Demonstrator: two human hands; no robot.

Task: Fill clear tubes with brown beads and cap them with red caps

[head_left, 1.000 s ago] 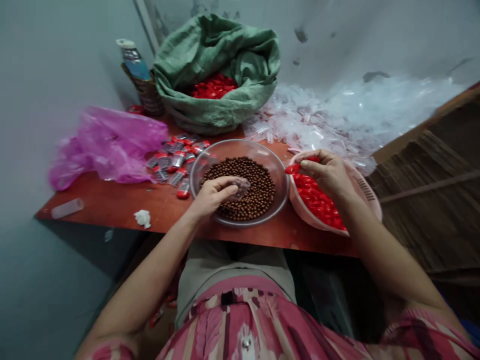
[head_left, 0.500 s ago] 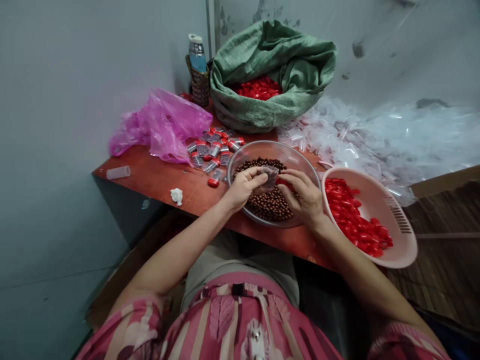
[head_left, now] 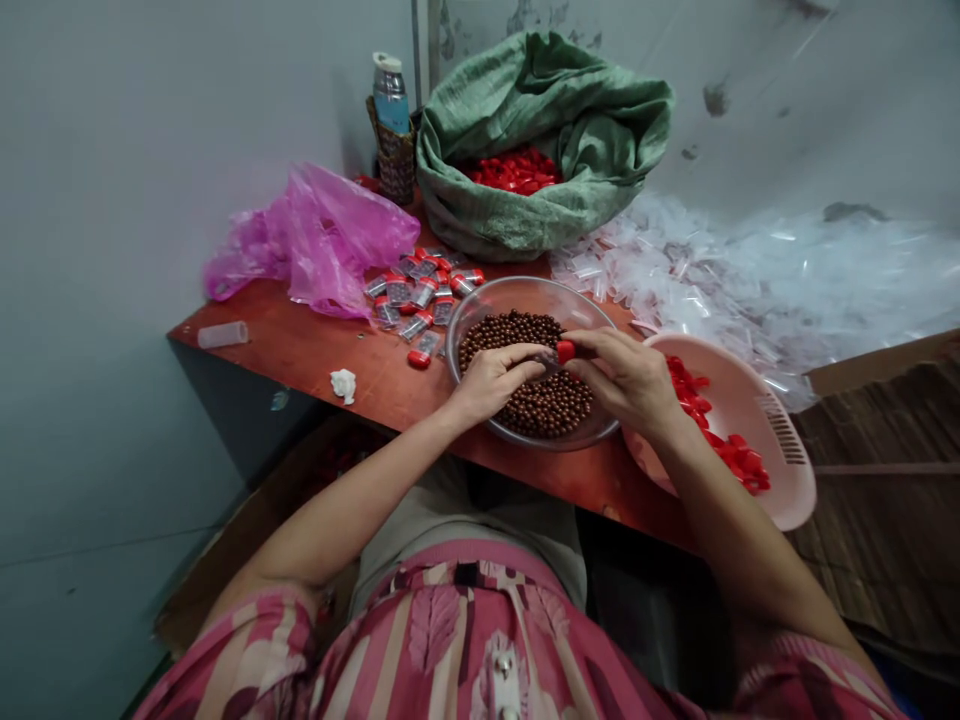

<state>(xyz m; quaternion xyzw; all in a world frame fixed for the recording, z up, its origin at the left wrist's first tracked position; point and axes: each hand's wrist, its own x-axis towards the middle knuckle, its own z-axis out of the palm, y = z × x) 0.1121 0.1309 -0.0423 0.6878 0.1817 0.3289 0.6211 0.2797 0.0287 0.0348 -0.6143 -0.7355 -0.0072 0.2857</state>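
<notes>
Over a clear bowl (head_left: 480, 292) of small brown beads (head_left: 551, 405), my two hands meet. My left hand (head_left: 495, 382) pinches a small clear plastic container (head_left: 550, 362), mostly hidden by the fingers. On its right end sits a red cap (head_left: 565, 351), gripped between the thumb and fingers of my right hand (head_left: 626, 375). Cap and container touch or nearly touch; whether the cap is seated I cannot tell. Left of the bowl lie several filled clear containers with red caps (head_left: 424, 292). A pink basket (head_left: 780, 490) holding loose red caps (head_left: 739, 460) stands under my right forearm.
Behind the bowl, a green sack (head_left: 487, 225) holds more red caps. Clear empty containers (head_left: 720, 270) are heaped at the right. A pink plastic bag (head_left: 322, 235), a bottle (head_left: 391, 95) in a woven holder, a lone clear tube (head_left: 223, 334) and crumpled white tissue (head_left: 343, 386) are on the red table (head_left: 300, 350).
The clear container has tilted from upright to lying sideways between my hands. My right hand has brought the red cap against its end. The view has shifted slightly.
</notes>
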